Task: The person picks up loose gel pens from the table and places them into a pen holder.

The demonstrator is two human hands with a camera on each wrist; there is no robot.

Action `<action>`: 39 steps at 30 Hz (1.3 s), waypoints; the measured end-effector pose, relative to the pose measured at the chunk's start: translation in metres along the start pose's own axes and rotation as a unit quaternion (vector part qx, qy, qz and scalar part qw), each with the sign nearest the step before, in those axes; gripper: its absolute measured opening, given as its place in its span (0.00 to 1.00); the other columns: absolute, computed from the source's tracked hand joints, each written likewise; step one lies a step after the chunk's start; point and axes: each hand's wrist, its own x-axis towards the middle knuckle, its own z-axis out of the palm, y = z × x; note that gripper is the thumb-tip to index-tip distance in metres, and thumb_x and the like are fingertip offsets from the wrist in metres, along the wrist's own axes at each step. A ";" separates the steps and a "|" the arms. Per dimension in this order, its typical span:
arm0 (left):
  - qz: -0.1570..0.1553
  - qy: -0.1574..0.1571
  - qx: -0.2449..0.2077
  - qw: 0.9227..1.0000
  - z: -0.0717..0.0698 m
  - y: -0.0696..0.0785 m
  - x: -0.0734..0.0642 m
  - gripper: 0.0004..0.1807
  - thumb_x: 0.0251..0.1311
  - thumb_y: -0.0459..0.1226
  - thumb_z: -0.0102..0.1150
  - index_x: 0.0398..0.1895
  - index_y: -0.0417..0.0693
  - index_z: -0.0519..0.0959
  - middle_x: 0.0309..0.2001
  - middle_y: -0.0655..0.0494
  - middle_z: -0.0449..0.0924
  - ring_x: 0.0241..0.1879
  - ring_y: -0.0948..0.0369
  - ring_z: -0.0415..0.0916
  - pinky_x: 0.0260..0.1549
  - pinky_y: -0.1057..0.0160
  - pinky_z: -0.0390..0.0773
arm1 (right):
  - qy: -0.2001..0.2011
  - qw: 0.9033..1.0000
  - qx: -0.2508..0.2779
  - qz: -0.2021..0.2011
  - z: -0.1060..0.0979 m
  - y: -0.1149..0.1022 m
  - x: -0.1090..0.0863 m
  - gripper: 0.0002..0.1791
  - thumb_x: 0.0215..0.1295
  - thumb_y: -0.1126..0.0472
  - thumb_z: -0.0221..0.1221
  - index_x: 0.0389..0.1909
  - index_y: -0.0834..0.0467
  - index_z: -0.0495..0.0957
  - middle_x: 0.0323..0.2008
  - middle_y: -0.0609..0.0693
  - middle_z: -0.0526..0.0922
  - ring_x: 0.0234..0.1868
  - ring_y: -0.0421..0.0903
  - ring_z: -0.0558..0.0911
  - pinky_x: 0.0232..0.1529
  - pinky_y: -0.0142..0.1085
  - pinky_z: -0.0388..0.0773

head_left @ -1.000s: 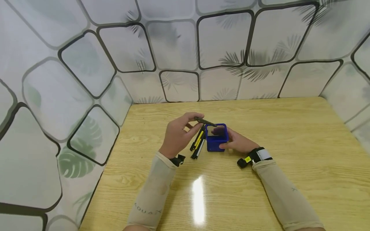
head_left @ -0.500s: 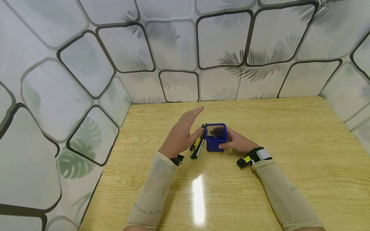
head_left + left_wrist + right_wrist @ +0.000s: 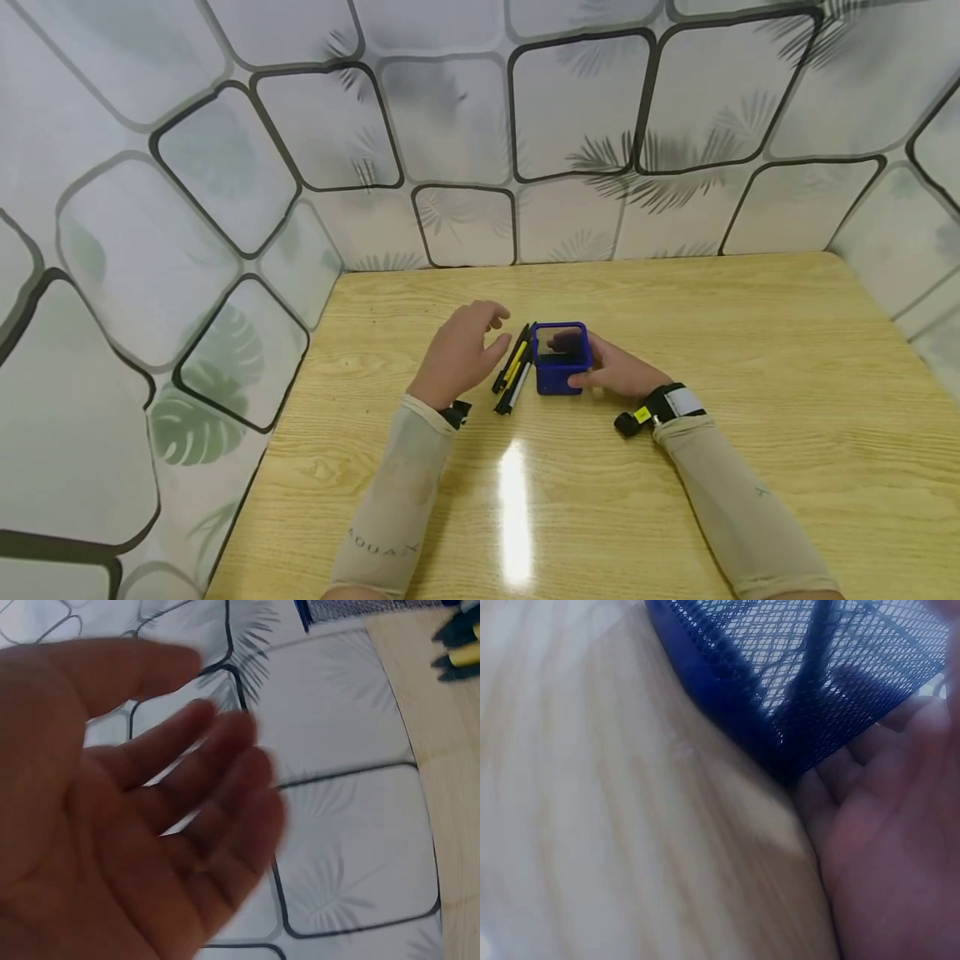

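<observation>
A blue mesh pen holder (image 3: 558, 381) stands upright on the table, its top uncovered. My right hand (image 3: 622, 367) grips it from the right, thumb on the near side and fingers behind. Through the mesh in the right wrist view, a dark slender thing (image 3: 810, 682) leans inside; its kind is unclear there. Just left of the holder lie several pens (image 3: 513, 371), black, yellow and white, side by side. My left hand (image 3: 459, 350) hovers left of these pens, fingers loosely bent, holding nothing. In the left wrist view its palm shows bare, with pen tips (image 3: 461, 656) at the upper right.
The wood-grain table (image 3: 720, 333) extends around both hands. A patterned wall covering (image 3: 465, 117) borders it at the back and on both sides. Each wrist wears a strapped camera, the right one (image 3: 630, 423) showing beside the sleeve.
A second ago my left hand held a dark slender thing over the pen holder's rim. It let go over the holder, fingers straightening, then drew back left. My right hand has stayed on the holder.
</observation>
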 end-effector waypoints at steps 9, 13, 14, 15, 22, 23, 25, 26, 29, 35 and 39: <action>-0.127 -0.189 0.054 0.972 0.014 -0.013 -0.001 0.20 0.72 0.49 0.62 0.58 0.47 0.81 0.52 0.52 0.85 0.45 0.56 0.83 0.48 0.53 0.81 | -0.001 1.000 0.002 -0.003 0.000 -0.001 0.000 0.47 0.67 0.57 0.70 0.80 0.51 0.54 0.78 0.55 0.62 0.75 0.59 0.66 0.70 0.50 0.65; -0.150 -0.205 0.062 0.965 0.018 -0.016 0.001 0.19 0.70 0.50 0.64 0.55 0.48 0.82 0.52 0.52 0.86 0.43 0.56 0.82 0.48 0.52 0.81 | 0.002 1.000 0.000 0.003 0.001 -0.003 -0.001 0.48 0.66 0.56 0.71 0.80 0.51 0.53 0.78 0.55 0.62 0.74 0.60 0.67 0.70 0.52 0.65; -0.153 -0.207 0.062 0.964 0.020 -0.017 0.001 0.19 0.70 0.50 0.64 0.54 0.48 0.82 0.52 0.52 0.86 0.43 0.56 0.82 0.48 0.52 0.81 | 0.003 1.000 0.000 0.003 0.000 -0.003 -0.001 0.48 0.66 0.56 0.71 0.80 0.51 0.53 0.78 0.55 0.62 0.74 0.60 0.67 0.71 0.53 0.64; -0.155 -0.208 0.061 0.964 0.021 -0.018 0.002 0.18 0.69 0.50 0.65 0.53 0.49 0.82 0.51 0.53 0.86 0.43 0.56 0.82 0.48 0.52 0.81 | 0.003 1.000 0.001 0.003 0.001 -0.004 -0.001 0.48 0.66 0.56 0.71 0.80 0.51 0.53 0.78 0.55 0.62 0.75 0.60 0.66 0.71 0.55 0.62; -0.173 -0.219 0.051 0.959 0.027 -0.020 0.003 0.16 0.68 0.49 0.67 0.49 0.48 0.83 0.47 0.54 0.86 0.40 0.58 0.80 0.45 0.53 0.81 | 0.001 1.000 0.009 0.000 0.001 -0.004 -0.002 0.47 0.66 0.57 0.71 0.80 0.51 0.54 0.78 0.56 0.62 0.75 0.60 0.66 0.72 0.57 0.60; -0.174 -0.221 0.049 0.958 0.027 -0.020 0.003 0.16 0.68 0.48 0.67 0.48 0.48 0.84 0.47 0.55 0.86 0.39 0.58 0.80 0.45 0.53 0.81 | 0.000 1.000 0.008 -0.002 0.001 -0.004 -0.001 0.47 0.66 0.58 0.70 0.80 0.51 0.54 0.78 0.56 0.62 0.75 0.60 0.65 0.72 0.57 0.60; -0.173 -0.223 0.047 0.958 0.028 -0.020 0.004 0.15 0.68 0.48 0.67 0.48 0.48 0.84 0.46 0.55 0.86 0.38 0.58 0.80 0.44 0.53 0.81 | 0.000 1.000 0.007 -0.004 0.001 -0.004 -0.001 0.47 0.66 0.58 0.70 0.80 0.52 0.54 0.78 0.56 0.62 0.76 0.60 0.65 0.72 0.58 0.60; -0.173 -0.224 0.045 0.958 0.028 -0.020 0.004 0.15 0.67 0.48 0.67 0.47 0.48 0.85 0.46 0.55 0.86 0.38 0.58 0.80 0.44 0.54 0.81 | 0.000 1.000 0.007 -0.003 0.000 -0.004 -0.001 0.47 0.66 0.58 0.71 0.80 0.51 0.54 0.78 0.55 0.62 0.76 0.60 0.65 0.72 0.58 0.60; -0.173 -0.227 0.045 0.957 0.032 -0.024 0.006 0.14 0.67 0.47 0.67 0.45 0.48 0.86 0.43 0.56 0.86 0.36 0.59 0.80 0.41 0.55 0.81 | 0.000 1.000 0.006 -0.004 0.000 -0.004 -0.001 0.47 0.66 0.57 0.71 0.80 0.51 0.54 0.78 0.55 0.62 0.76 0.59 0.64 0.73 0.58 0.60; -0.178 -0.235 0.038 0.955 0.039 -0.031 0.007 0.11 0.65 0.47 0.68 0.40 0.49 0.88 0.39 0.58 0.86 0.34 0.60 0.79 0.37 0.57 0.80 | -0.003 1.000 0.006 -0.019 0.000 -0.001 0.000 0.46 0.66 0.57 0.71 0.79 0.51 0.56 0.78 0.54 0.61 0.78 0.59 0.61 0.73 0.57 0.61; -0.179 -0.237 0.028 0.954 0.040 -0.033 0.006 0.10 0.63 0.46 0.69 0.32 0.50 0.88 0.32 0.59 0.84 0.28 0.61 0.75 0.30 0.59 0.76 | -0.004 1.000 0.005 -0.021 -0.001 0.000 0.001 0.45 0.66 0.58 0.71 0.79 0.51 0.56 0.78 0.55 0.61 0.78 0.59 0.61 0.72 0.57 0.62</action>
